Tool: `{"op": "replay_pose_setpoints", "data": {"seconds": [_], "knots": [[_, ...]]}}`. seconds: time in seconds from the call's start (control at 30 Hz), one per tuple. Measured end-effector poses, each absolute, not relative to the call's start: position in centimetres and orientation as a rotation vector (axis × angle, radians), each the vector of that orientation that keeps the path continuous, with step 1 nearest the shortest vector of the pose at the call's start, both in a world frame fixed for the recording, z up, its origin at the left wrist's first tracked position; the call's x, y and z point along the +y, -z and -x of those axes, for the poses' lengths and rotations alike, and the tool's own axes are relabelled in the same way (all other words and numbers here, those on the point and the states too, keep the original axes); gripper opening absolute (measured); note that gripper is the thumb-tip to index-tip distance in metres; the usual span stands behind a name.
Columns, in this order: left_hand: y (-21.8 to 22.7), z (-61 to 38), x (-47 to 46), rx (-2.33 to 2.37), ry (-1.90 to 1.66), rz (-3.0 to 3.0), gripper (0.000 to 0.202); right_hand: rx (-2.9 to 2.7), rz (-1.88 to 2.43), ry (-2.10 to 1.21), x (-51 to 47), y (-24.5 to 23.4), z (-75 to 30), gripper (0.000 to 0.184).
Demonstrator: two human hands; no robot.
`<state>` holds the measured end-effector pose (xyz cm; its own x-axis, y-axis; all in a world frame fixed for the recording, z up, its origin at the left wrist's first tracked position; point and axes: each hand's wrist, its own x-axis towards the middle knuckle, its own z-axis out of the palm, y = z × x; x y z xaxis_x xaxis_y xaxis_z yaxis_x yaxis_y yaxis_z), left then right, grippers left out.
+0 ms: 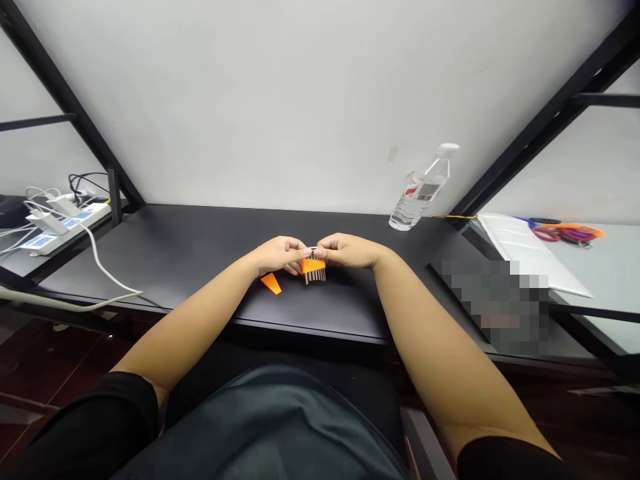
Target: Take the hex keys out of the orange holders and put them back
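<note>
In front of me, just above the black desk (200, 227), both hands hold a small comb-like piece (314, 266). It has an orange band across it and several thin grey prongs pointing down, with a whitish bit at its top. My left hand (283, 255) is closed at its left side, thumb on the upper edge. My right hand (345, 250) pinches its upper right corner. The two thumbs nearly meet there. I cannot make out the piece's exact kind. A loose orange wedge-shaped piece (271, 283) lies on the desk below my left hand.
A clear water bottle (420, 193) stands at the back right. A blurred dark flat object (495, 303) lies on the right. Beyond it are a white packet (533, 253) and scissors (565, 233). A power strip (67, 230) with white cables (95, 257) sits at the left.
</note>
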<state>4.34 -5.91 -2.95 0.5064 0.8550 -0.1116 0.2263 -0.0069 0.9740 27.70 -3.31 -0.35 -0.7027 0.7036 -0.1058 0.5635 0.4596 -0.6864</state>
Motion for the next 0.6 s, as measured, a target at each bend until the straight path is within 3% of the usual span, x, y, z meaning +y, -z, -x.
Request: {"op": "replay_pose_setpoints", "data": {"seconds": [0.13, 0.6], "knots": [[3.4, -5.0, -5.9, 1.131, -0.619, -1.624, 0.043, -2.635, 1.149, -1.155, -3.0, 0.6, -28.1, 0.053], [4.2, -5.0, -5.1, 1.149, -0.639, -1.572, 0.035, -2.811, 1.204, -0.86, -3.0, 0.5, -27.6, 0.042]]}}
